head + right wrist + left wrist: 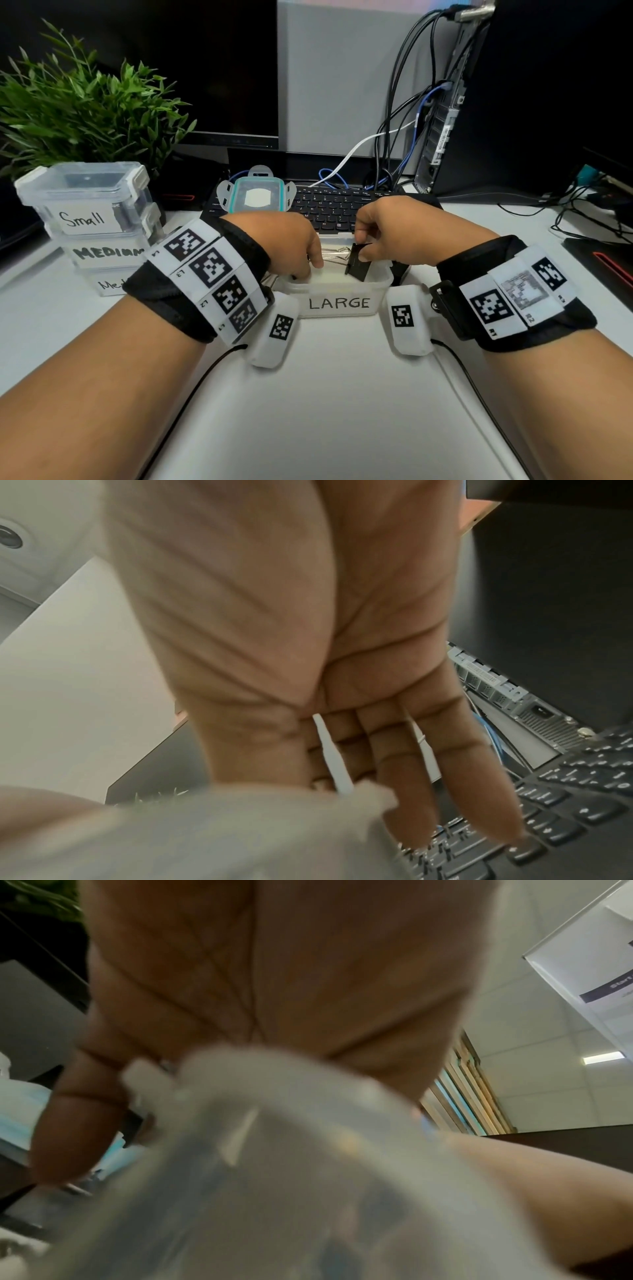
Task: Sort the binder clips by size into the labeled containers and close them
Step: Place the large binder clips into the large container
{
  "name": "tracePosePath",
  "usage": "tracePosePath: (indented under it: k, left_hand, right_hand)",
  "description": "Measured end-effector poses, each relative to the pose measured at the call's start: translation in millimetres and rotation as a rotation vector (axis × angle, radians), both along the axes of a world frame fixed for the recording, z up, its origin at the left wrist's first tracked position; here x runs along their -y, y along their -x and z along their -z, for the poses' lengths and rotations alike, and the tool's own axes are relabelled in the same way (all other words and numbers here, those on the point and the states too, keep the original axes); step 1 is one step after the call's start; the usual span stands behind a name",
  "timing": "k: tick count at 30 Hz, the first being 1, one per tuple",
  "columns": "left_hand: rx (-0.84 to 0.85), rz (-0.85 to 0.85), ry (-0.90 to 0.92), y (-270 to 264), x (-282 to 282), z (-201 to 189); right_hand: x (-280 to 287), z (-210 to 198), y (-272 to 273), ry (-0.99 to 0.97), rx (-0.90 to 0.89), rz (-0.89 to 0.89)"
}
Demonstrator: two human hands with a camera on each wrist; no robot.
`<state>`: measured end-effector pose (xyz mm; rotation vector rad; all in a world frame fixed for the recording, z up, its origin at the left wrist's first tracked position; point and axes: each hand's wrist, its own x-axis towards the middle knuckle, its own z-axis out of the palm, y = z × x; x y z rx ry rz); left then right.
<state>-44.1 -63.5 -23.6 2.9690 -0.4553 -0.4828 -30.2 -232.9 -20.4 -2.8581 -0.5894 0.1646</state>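
Observation:
An open clear container labelled LARGE [339, 303] sits on the white desk in front of me. Over it, both hands hold one large black binder clip [358, 262]. My left hand [308, 265] grips its silver wire handles [334, 255]. My right hand [363, 248] pinches its black body between thumb and fingers. In the left wrist view the left hand [274, 974] shows above the blurred container [291, 1150]. The right wrist view shows the right hand [308, 615] over the blurred container's rim [205, 831]; the clip is hidden there.
A teal-edged lid [257, 197] lies on the black keyboard [335, 205] behind the container. At left stands a stack of closed boxes labelled Small [85, 195] and Medium [106, 253], with a green plant [85, 102] behind. A computer tower [442, 137] and cables stand at the back right.

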Motion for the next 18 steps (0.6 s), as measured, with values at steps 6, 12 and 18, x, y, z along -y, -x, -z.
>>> tracePosePath:
  k: [6,12,18]
  left_hand:
    - [-0.019,-0.01,0.012,-1,-1,0]
    - [0.019,-0.02,0.024,-1,-3,-4]
    - [0.035,-0.025,0.024,1,-1,-4]
  right_hand:
    - [9,-2,-5,-0.062,-0.018,0.01]
    - [17,-4,-10,-0.102,-0.01,0.046]
    - [50,-1,-21,-0.049,-0.195,0.225]
